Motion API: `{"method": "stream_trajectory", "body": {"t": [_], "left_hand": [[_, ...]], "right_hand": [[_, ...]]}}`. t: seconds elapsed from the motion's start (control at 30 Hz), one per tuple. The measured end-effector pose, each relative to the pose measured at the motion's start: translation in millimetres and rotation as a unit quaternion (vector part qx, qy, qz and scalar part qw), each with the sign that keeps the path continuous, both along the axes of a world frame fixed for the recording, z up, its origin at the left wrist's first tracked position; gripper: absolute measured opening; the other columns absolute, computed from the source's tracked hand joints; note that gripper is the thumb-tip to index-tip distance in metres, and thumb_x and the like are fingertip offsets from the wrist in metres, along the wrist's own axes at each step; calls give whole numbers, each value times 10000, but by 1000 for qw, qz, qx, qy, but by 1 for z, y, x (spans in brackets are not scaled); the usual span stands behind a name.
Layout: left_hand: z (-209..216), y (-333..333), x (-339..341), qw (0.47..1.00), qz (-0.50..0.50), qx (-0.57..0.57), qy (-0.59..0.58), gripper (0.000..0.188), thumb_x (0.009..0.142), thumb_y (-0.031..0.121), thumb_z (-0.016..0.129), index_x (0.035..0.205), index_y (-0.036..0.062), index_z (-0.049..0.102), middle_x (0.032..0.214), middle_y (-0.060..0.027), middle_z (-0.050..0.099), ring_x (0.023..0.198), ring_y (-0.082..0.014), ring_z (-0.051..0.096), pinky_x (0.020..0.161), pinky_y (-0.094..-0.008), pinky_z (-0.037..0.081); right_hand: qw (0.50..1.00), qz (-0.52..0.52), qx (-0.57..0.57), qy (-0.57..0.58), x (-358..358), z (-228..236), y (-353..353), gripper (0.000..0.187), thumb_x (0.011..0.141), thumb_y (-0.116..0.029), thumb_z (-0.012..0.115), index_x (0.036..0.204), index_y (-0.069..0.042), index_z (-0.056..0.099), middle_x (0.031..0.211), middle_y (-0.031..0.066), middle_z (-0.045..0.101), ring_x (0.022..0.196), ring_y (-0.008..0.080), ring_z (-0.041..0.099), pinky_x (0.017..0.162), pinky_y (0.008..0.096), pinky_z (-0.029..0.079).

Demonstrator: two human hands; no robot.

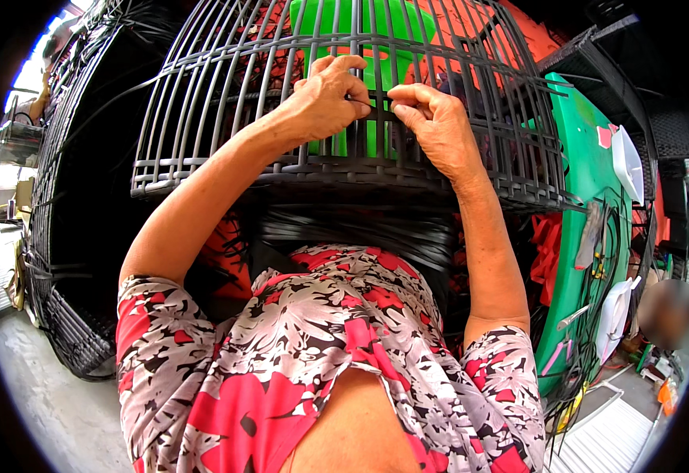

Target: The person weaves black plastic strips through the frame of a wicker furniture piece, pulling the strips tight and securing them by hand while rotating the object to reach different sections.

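Note:
A dark grey wicker frame (202, 118) of upright plastic rattan strands stands across my front, with a thick braided band (336, 167) along its near edge. Both of my hands work at the middle of its uprights. My left hand (328, 94) is bent at the wrist, its fingers curled and pinching at a dark rattan strand (380, 95). Just to the right, my right hand (437, 124) pinches the same short stretch of strand between thumb and forefinger. The fingertips almost meet; exactly how the strand passes between the uprights is hard to make out.
Behind the uprights show a bright green panel (376, 63) and orange-red material. A large dark woven piece (53, 205) stands at left. On the right, a green board (573, 260) bears loose black strands, a wrench (574, 317) and white trays (626, 165). Bundled black strands (360, 229) lie before me.

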State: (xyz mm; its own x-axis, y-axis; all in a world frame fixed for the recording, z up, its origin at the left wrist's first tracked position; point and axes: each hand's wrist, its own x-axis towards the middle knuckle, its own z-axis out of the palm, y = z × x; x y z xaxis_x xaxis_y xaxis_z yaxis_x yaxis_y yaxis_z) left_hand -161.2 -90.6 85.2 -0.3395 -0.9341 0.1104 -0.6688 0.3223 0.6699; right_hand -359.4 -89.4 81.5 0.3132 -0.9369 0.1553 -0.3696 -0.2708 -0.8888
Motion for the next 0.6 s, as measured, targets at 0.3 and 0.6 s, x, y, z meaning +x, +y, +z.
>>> {"method": "stream_trajectory", "body": {"t": [0.3, 0.6], "left_hand": [[60, 14, 30, 996, -63, 17, -59, 140, 832, 103, 609, 904, -17, 592, 766, -81, 566, 682, -165, 514, 641, -304, 414], [24, 11, 41, 988, -37, -76, 126, 199, 839, 90, 600, 1020, 18, 559, 829, -58, 552, 800, -146, 524, 739, -281, 424]], "right_hand": [[995, 77, 26, -59, 24, 36, 7, 238, 851, -132, 610, 1048, -2, 634, 755, 51, 633, 587, 77, 550, 542, 225, 443], [980, 80, -181, 3, 44, 9, 13, 294, 840, -113, 628, 1114, -11, 601, 746, 71, 617, 600, 96, 547, 546, 231, 431]]}}
